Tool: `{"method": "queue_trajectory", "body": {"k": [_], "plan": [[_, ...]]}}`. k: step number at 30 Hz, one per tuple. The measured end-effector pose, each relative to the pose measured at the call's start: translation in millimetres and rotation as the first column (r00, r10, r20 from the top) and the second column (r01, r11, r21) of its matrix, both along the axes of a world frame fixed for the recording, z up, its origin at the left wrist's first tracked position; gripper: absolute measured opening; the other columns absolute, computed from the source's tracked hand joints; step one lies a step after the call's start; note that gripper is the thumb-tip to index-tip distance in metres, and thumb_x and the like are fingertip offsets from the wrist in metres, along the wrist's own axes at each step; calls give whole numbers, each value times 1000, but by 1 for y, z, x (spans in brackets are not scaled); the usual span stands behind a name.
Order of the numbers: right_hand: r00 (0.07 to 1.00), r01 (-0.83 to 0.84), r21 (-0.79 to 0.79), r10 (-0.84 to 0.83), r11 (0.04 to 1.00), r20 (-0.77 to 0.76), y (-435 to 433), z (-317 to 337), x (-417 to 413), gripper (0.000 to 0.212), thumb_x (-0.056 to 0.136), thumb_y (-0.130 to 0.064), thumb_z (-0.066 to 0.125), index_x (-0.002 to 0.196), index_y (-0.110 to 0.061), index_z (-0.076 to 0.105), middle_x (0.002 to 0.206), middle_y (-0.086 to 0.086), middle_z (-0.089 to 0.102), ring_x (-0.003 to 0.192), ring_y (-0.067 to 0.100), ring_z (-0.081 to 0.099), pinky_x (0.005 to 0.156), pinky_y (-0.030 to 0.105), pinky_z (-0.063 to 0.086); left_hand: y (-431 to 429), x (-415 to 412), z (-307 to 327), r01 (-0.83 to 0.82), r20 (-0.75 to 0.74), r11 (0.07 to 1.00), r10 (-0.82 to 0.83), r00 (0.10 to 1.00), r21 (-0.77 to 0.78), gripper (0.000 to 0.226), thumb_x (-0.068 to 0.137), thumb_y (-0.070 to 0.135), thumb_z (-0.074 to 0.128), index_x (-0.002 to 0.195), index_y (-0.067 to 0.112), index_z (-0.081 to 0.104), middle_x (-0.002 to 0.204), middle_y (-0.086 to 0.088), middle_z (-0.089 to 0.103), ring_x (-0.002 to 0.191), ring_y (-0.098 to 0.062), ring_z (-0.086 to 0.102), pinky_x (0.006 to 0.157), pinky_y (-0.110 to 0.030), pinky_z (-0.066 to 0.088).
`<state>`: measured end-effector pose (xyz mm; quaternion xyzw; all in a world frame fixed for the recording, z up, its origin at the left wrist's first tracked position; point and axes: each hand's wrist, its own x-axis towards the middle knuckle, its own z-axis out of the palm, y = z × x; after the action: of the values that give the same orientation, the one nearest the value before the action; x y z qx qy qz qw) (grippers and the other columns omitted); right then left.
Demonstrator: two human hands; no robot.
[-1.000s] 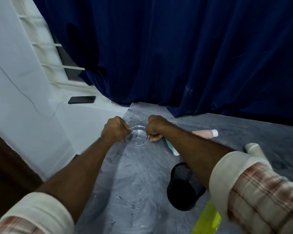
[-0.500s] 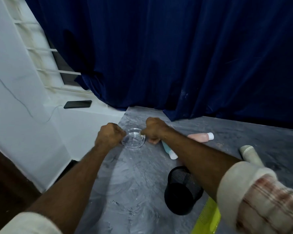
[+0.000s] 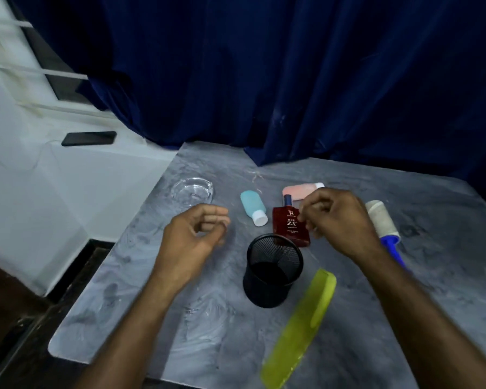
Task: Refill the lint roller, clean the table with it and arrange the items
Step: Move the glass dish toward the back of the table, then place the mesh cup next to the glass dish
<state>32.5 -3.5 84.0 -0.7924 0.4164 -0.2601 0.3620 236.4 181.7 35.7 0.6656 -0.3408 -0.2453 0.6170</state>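
Note:
The lint roller [image 3: 381,220], with a whitish roll and a blue handle, lies on the grey table [image 3: 180,327] at the right, partly behind my right wrist. My left hand [image 3: 194,237] hovers empty with loosely curled fingers, just below a clear glass ashtray [image 3: 192,190]. My right hand [image 3: 337,220] hangs over the table with bent fingers. Its fingertips are at the right edge of a flat-lying red perfume bottle [image 3: 288,224]; I cannot tell whether they touch it.
A blue bottle [image 3: 251,206] and a pink bottle [image 3: 298,190] lie near the perfume. A black mesh cup [image 3: 272,272] stands mid-table, with a green comb [image 3: 300,332] at the front. A phone [image 3: 89,138] rests on the white ledge at left. A dark blue curtain [image 3: 292,80] hangs behind.
Both hands have let go of the glass ashtray and drawn back toward me. The right hand has moved right to the red perfume bottle. The view has tilted down.

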Motion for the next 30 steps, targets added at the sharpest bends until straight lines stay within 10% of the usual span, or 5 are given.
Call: {"method": "queue_trajectory", "body": {"k": [9,18,30], "plan": [[999,-7,47,8,999,-33,4,-16,-33,9,80,-24,67,86,-29,71,76,-7,75,70,15,74,72,51,63,-38,14,42,100,-41,993,-97,994,58,19,102,1,64,105,10,79,91,-6,84,85,-25,79,71,-26,66],[976,-217,187,212,958,48,66,-33,-48,45,78,-19,66,118,-39,67,114,-20,73,72,10,74,75,41,63,30,-62,-10,395,34,912,-401,916,108,77,75,21,87,144,33,56,139,12,70,129,-7,67,107,-25,52],[878,-440,181,379,880,292,70,-11,63,28,87,-15,65,109,-31,73,102,-8,78,90,12,77,70,36,66,41,-1,15,-93,325,996,84,942,12,84,58,50,97,134,40,63,123,23,74,116,4,69,88,-9,55]]}}
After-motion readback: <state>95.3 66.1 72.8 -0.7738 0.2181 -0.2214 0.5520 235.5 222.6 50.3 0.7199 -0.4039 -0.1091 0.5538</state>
